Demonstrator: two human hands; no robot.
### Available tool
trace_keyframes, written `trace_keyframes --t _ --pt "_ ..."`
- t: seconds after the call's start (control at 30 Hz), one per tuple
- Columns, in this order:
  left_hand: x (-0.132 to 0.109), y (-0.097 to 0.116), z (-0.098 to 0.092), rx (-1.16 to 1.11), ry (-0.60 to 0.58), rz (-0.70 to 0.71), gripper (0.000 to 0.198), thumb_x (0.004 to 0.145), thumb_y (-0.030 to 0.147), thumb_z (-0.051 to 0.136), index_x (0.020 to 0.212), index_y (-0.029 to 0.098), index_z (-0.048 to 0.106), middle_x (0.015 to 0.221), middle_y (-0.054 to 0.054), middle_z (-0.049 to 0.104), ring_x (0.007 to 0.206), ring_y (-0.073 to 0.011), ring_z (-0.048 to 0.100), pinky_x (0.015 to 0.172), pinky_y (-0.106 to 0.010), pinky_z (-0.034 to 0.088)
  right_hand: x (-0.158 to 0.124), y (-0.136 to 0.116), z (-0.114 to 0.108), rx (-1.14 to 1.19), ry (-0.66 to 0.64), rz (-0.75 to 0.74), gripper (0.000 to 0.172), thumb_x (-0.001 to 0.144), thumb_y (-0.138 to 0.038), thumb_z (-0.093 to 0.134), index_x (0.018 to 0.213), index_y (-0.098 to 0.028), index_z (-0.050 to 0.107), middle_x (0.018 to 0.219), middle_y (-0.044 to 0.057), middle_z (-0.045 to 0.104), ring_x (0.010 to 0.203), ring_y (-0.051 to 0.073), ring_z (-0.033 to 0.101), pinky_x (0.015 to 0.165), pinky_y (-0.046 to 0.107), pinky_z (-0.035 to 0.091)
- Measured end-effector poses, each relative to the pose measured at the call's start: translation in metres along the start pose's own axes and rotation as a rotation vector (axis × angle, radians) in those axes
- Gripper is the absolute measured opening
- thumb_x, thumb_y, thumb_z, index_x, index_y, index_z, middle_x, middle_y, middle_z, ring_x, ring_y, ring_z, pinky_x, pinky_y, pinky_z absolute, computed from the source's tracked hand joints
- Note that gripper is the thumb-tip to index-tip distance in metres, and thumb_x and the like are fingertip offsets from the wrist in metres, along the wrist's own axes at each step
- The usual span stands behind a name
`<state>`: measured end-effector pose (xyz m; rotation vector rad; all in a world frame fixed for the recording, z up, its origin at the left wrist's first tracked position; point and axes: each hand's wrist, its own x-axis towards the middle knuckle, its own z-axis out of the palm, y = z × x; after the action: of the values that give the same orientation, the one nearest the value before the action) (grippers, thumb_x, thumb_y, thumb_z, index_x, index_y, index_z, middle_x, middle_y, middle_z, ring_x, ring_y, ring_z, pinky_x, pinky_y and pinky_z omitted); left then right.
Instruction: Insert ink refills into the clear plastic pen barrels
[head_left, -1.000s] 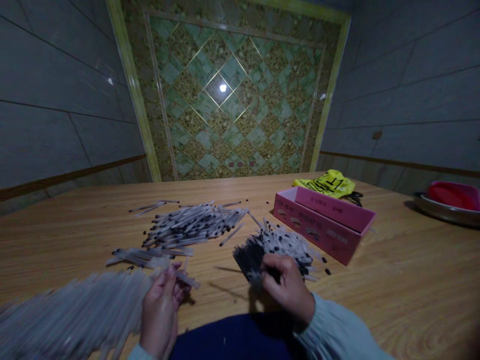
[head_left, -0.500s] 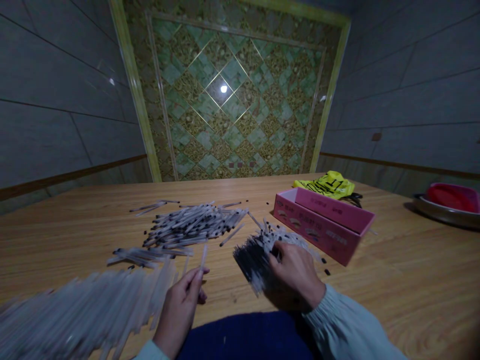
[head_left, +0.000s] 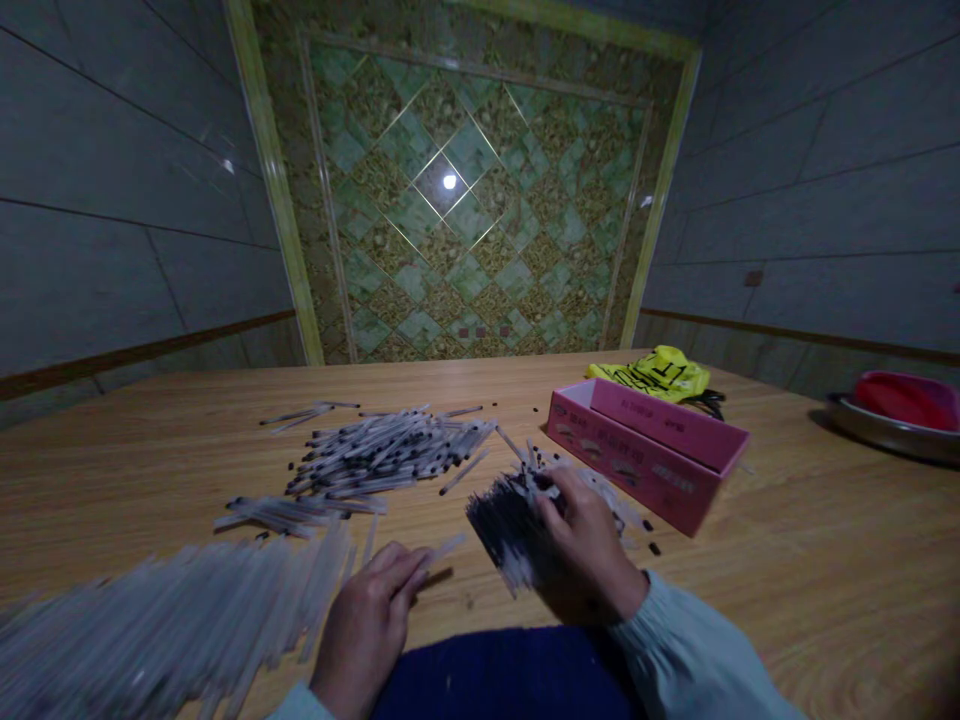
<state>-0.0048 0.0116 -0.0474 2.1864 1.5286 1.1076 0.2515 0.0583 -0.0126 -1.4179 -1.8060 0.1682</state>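
Note:
My left hand (head_left: pixel 379 610) pinches a thin translucent plastic tube (head_left: pixel 448 545) that points right, above the wooden table. My right hand (head_left: pixel 589 535) is over a heap of small clear and black pieces (head_left: pixel 596 485), its fingers bent together at the heap; what they hold, if anything, is hidden. Under and left of that hand lies a bundle of thin black sticks (head_left: pixel 499 515) with pale ends. Many loose clear tubes (head_left: pixel 172 615) lie side by side at the lower left. Farther back is a pile of clear tubes with black tips (head_left: pixel 390 450), with a smaller group (head_left: pixel 292 510) in front.
A pink open box (head_left: pixel 645 455) with printing stands to the right of the heap. Behind it lies a yellow bag (head_left: pixel 667 372). A metal tray (head_left: pixel 870 425) with a red container (head_left: pixel 904 398) sits at the far right. Small black caps (head_left: pixel 655 549) are scattered by the box.
The tube in my left hand has swung from upright to pointing right, and that hand has turned palm-down. My right hand has shifted slightly at the heap.

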Motion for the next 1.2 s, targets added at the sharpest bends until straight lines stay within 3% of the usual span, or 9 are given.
trace_keyframes --t 0.1,0.2,0.4,0.47,0.53,0.8,1.0,1.13,1.2 --pt "-0.003 0.003 0.001 0.152 -0.078 0.092 0.029 0.085 0.019 0.042 0.103 0.027 0.064 0.086 -0.004 0.063 0.078 -0.0171 0.059 0.068 -0.026 0.045 -0.017 -0.023 0.022 0.52 -0.313 0.134 0.03 0.081 -0.04 0.05 0.095 -0.015 0.058 0.081 0.006 0.064 0.07 0.017 0.061 0.06 0.026 0.046" --pt "-0.005 0.009 0.0 0.313 -0.119 0.205 0.032 0.082 0.012 0.044 0.103 0.028 0.062 0.086 -0.004 0.061 0.079 -0.0183 0.057 0.068 -0.029 0.044 -0.033 -0.037 0.043 0.881 -0.657 0.36 0.047 0.08 -0.056 0.044 0.084 -0.011 0.057 0.065 0.004 0.061 0.045 0.011 0.054 0.038 0.02 0.038" --pt "-0.004 0.019 -0.005 0.442 -0.103 0.366 0.03 0.077 0.007 0.05 0.099 0.026 0.059 0.083 -0.004 0.059 0.079 -0.0204 0.051 0.068 -0.033 0.038 -0.036 -0.033 0.043 1.142 -1.073 0.679 0.04 0.08 -0.047 0.049 0.072 -0.009 0.058 0.044 -0.004 0.044 0.028 0.002 0.027 0.026 0.013 0.017" --pt "-0.004 0.022 -0.006 0.453 -0.065 0.399 0.024 0.079 0.01 0.049 0.094 0.024 0.059 0.08 -0.003 0.058 0.076 -0.0199 0.05 0.067 -0.033 0.035 -0.033 -0.03 0.038 1.211 -1.229 0.72 0.037 0.081 -0.046 0.049 0.07 -0.011 0.055 0.04 -0.007 0.037 0.028 0.002 0.019 0.026 0.013 0.013" --pt "-0.004 0.024 -0.006 0.467 -0.027 0.419 0.018 0.08 0.011 0.047 0.085 0.023 0.058 0.074 -0.002 0.057 0.072 -0.0192 0.049 0.064 -0.033 0.032 -0.031 -0.03 0.035 1.232 -1.288 0.703 0.035 0.08 -0.046 0.05 0.066 -0.014 0.051 0.038 -0.009 0.032 0.029 0.002 0.015 0.027 0.013 0.012" --pt "-0.006 0.026 -0.003 0.516 -0.034 0.391 0.018 0.079 0.012 0.044 0.068 0.024 0.052 0.063 0.001 0.057 0.061 -0.0186 0.049 0.057 -0.032 0.026 -0.04 -0.037 0.034 0.903 -0.988 0.522 0.033 0.075 -0.044 0.053 0.061 -0.014 0.052 0.042 -0.007 0.038 0.031 0.004 0.022 0.032 0.019 0.012" --pt "-0.008 0.029 -0.004 0.523 -0.187 0.199 0.021 0.083 0.016 0.039 0.072 0.025 0.054 0.066 0.001 0.063 0.066 -0.0185 0.057 0.059 -0.031 0.029 -0.043 -0.039 0.038 0.454 -0.625 0.023 0.027 0.076 -0.033 0.055 0.056 -0.015 0.051 0.049 -0.005 0.037 0.048 0.007 0.033 0.046 0.02 0.021" --pt "-0.003 0.028 -0.006 0.48 -0.278 -0.002 0.032 0.089 0.028 0.03 0.069 0.024 0.055 0.063 0.001 0.063 0.064 -0.0167 0.059 0.056 -0.028 0.029 -0.039 -0.037 0.024 0.083 -0.352 -0.395 0.015 0.079 -0.024 0.051 0.067 -0.017 0.057 0.058 -0.001 0.053 0.055 0.011 0.046 0.052 0.022 0.025" --pt "0.0 0.022 -0.007 0.427 -0.29 -0.098 0.038 0.091 0.031 0.026 0.064 0.023 0.053 0.061 0.001 0.062 0.062 -0.0151 0.058 0.056 -0.026 0.031 -0.032 -0.031 0.012 0.004 -0.219 -0.517 0.012 0.081 -0.021 0.048 0.078 -0.017 0.059 0.065 0.002 0.059 0.061 0.013 0.052 0.055 0.023 0.029"
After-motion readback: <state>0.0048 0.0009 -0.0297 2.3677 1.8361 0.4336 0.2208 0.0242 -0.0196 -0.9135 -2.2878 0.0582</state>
